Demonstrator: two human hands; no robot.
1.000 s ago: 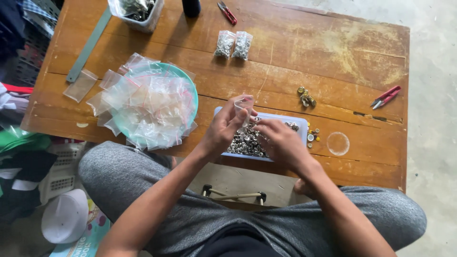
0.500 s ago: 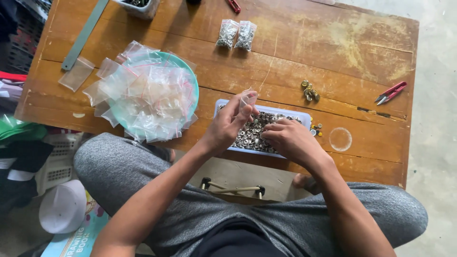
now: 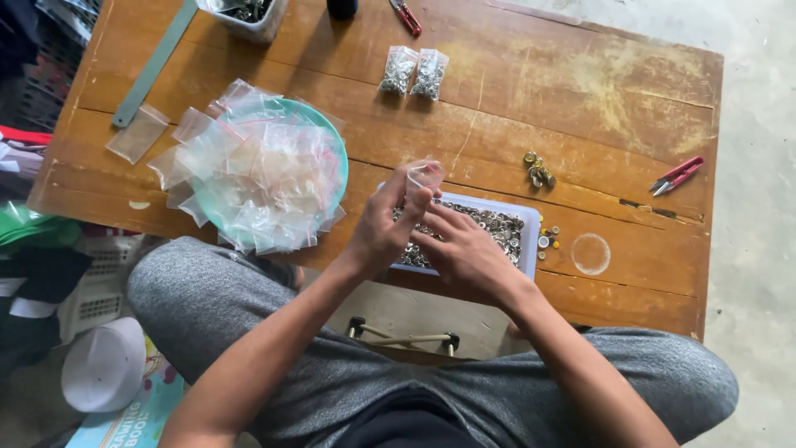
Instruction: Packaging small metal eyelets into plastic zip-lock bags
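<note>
Both hands: left hand (image 3: 383, 228) pinches small clear bag (image 3: 424, 176), right hand (image 3: 464, 249) touches fasteners (image 3: 497, 226)

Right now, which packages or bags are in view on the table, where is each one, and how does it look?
Small clear bag: held up by the left hand, above the white tray of metal pieces.
Two filled bags: side by side at the table's far edge, clear, holding grey metal pieces.
Heap of empty bags: in the teal bowl, clear with red strips.
Single empty bag: flat, left of the bowl.
</note>
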